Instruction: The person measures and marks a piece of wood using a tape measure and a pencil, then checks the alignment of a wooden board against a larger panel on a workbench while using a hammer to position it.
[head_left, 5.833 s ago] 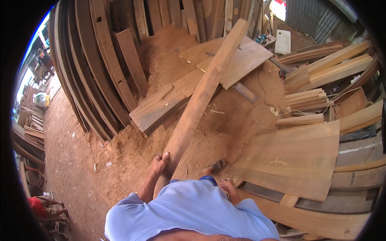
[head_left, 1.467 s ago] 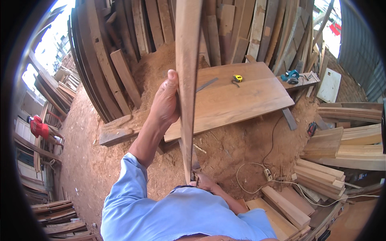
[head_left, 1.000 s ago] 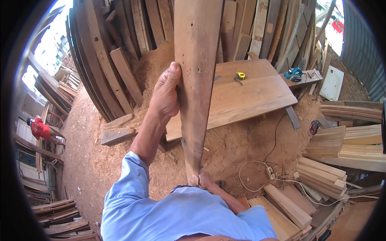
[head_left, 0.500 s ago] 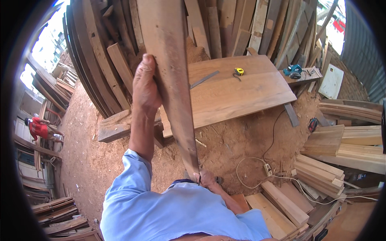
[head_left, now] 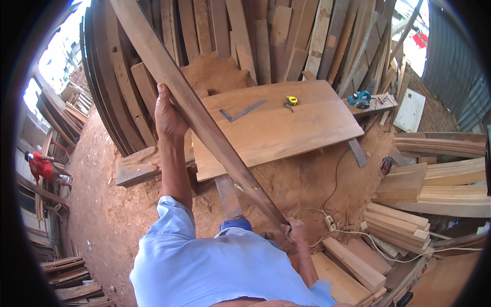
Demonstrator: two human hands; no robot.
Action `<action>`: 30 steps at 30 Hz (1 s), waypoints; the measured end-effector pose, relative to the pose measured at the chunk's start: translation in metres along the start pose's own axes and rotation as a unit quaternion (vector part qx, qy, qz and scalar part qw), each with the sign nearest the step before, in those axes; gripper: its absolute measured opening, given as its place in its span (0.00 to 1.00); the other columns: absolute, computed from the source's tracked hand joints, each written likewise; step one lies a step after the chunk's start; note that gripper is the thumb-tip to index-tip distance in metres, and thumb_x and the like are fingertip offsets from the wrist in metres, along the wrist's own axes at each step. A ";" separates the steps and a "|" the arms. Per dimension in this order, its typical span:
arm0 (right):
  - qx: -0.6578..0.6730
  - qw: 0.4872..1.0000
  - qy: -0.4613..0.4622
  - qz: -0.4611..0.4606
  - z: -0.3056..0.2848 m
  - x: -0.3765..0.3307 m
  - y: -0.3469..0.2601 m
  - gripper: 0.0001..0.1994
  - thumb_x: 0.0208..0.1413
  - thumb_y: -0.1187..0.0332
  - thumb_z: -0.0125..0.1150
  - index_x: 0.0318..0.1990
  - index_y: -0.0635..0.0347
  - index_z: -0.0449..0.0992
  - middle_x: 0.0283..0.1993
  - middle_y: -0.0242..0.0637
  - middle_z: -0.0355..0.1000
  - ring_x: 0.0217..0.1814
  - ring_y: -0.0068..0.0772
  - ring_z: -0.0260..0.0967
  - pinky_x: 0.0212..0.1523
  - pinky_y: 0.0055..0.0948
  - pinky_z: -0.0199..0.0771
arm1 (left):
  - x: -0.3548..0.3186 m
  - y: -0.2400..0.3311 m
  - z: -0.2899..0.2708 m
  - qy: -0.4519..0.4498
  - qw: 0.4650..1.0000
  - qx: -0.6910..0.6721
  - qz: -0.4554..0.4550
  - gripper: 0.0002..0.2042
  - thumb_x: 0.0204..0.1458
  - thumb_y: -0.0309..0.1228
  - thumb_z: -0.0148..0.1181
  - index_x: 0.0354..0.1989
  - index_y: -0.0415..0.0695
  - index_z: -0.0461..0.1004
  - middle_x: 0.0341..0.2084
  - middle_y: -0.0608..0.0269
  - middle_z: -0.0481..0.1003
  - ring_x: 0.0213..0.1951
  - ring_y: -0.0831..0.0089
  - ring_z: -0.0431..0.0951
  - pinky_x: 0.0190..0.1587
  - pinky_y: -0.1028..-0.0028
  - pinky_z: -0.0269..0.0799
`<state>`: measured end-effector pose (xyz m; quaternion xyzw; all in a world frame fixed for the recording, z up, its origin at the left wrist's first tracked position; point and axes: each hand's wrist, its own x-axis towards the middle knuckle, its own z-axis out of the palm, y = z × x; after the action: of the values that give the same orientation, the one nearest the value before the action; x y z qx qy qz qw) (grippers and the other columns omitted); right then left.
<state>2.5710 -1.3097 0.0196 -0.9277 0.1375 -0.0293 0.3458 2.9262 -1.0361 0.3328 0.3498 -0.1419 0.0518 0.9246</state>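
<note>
Brown, long, narrow plank (head_left: 204, 123), worn and slanting from far left down to near centre. Gripped by left hand (head_left: 169, 115) wrapped around its upper edge, right hand (head_left: 295, 231) closed on its near end. Beyond: broad pale board (head_left: 276, 128) carrying metal square (head_left: 241, 111) and yellow tape measure (head_left: 291, 101).

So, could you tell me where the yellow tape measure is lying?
In the head view the yellow tape measure lies on the wide board, right of the metal square.

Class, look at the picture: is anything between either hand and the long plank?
Nothing visible. The left hand grips the long plank directly partway up, and the right hand holds its lower end; both touch bare wood.
</note>
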 end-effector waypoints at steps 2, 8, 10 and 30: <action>-0.009 1.000 0.021 0.011 -0.025 -0.003 0.010 0.11 0.46 0.64 0.68 0.36 0.57 0.79 0.30 0.52 0.74 0.36 0.58 0.72 0.38 0.49 0.72 | 0.007 -0.009 -0.037 -0.018 1.000 0.007 -0.004 0.21 0.62 0.47 0.53 0.55 0.45 0.69 0.44 0.61 0.76 0.47 0.64 0.76 0.52 0.58 0.73; -0.026 0.996 0.085 0.032 -0.087 0.030 0.036 0.11 0.43 0.69 0.70 0.35 0.60 0.78 0.29 0.51 0.74 0.36 0.57 0.72 0.40 0.47 0.72 | -0.009 -0.055 -0.097 0.119 0.991 -0.022 -0.054 0.23 0.60 0.48 0.56 0.57 0.45 0.68 0.49 0.59 0.74 0.52 0.62 0.73 0.57 0.56 0.70; -0.009 0.997 0.071 0.036 -0.105 0.054 0.051 0.11 0.43 0.69 0.70 0.35 0.61 0.78 0.30 0.51 0.75 0.37 0.56 0.73 0.41 0.48 0.72 | -0.010 -0.076 -0.111 0.163 0.984 -0.032 -0.058 0.25 0.60 0.50 0.55 0.58 0.47 0.67 0.50 0.59 0.74 0.53 0.61 0.73 0.58 0.55 0.69; -0.047 0.989 0.134 -0.041 -0.177 0.250 0.097 0.14 0.42 0.70 0.70 0.33 0.62 0.70 0.30 0.46 0.68 0.36 0.51 0.65 0.41 0.45 0.65 | 0.021 -0.234 -0.153 0.036 0.936 -0.350 -0.001 0.11 0.64 0.38 0.46 0.36 0.47 0.72 0.17 0.72 0.67 0.22 0.75 0.67 0.35 0.70 0.63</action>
<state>2.7619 -1.5608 0.0812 -0.9354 0.1457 -0.1613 0.2790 3.0262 -1.1107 0.0818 0.0022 -0.1175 0.0107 0.9930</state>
